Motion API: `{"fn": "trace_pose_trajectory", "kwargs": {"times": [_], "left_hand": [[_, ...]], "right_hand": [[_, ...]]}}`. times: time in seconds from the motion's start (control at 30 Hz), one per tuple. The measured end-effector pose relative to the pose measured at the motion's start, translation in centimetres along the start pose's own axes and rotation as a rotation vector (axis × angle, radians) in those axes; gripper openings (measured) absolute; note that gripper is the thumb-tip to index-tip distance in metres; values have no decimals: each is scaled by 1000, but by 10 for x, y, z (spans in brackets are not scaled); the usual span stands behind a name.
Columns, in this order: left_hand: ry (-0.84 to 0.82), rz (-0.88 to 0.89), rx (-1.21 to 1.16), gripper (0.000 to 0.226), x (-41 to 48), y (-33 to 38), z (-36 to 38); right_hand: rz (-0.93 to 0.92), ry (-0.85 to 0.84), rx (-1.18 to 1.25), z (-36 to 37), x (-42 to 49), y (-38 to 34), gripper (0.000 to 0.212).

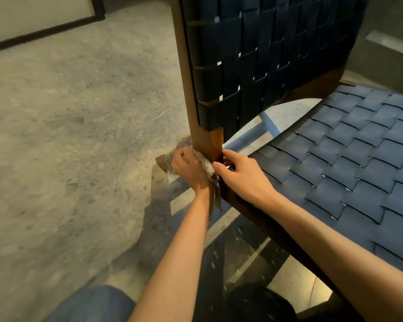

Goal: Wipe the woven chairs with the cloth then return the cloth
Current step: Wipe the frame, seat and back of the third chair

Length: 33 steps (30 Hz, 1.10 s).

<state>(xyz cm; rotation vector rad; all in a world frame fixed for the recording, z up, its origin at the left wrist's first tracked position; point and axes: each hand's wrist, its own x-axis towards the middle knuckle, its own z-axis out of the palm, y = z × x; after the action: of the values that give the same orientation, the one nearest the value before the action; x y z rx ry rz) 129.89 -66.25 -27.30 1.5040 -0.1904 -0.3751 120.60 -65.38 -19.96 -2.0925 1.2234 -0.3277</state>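
The fingers (184, 156) of the left hand (190, 169) are curled around a pale, mottled cloth (206, 167), which is pressed against the wooden post (205, 145) of a woven chair (335, 159) where backrest and seat frame meet. The fingers (228, 156) of the right hand (240, 173) are bent at the same joint, at 3 o'clock of the cloth; the thumb touches the cloth's edge, but whether post or cloth is gripped cannot be told. A tail of cloth is seen hanging toward 6 o'clock beside the left wrist. The dark blue woven backrest (265, 54) is seen at 12 o'clock, the lighter blue woven seat (358, 163) at 3 o'clock. A speckled stone floor (68, 135) is spread toward 9 o'clock. A denim-clad knee (98, 305) is seen at 6 o'clock.
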Motion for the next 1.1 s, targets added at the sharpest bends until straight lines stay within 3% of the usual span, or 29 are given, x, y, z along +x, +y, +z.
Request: {"fn": "trace_pose_trajectory", "kwargs": {"times": [0.03,0.2,0.3,0.47,0.53,0.73,1.1], "left_hand": [[35,-32,18,28,-1,6,0],[91,-276,-47,23,-12,31,-6],[50,-374,35,22,-28,60,-20],[-35,-304,147,24,-43,104,-57],[-108,-272,167,24,-49,108,-69],[-237,-174,409,24,-70,101,-88],[-146,-234,277,18,-115,137,-87]], "right_hand": [[8,-2,37,-2,0,-1,29],[6,4,212,-12,-7,-3,29],[-7,21,140,-20,-14,-2,35],[-37,-259,-515,-45,-40,13,67],[3,-320,-633,-48,-51,21,76],[1,-251,-578,-36,-56,31,74],[-17,-257,-530,-42,-61,24,72]]}}
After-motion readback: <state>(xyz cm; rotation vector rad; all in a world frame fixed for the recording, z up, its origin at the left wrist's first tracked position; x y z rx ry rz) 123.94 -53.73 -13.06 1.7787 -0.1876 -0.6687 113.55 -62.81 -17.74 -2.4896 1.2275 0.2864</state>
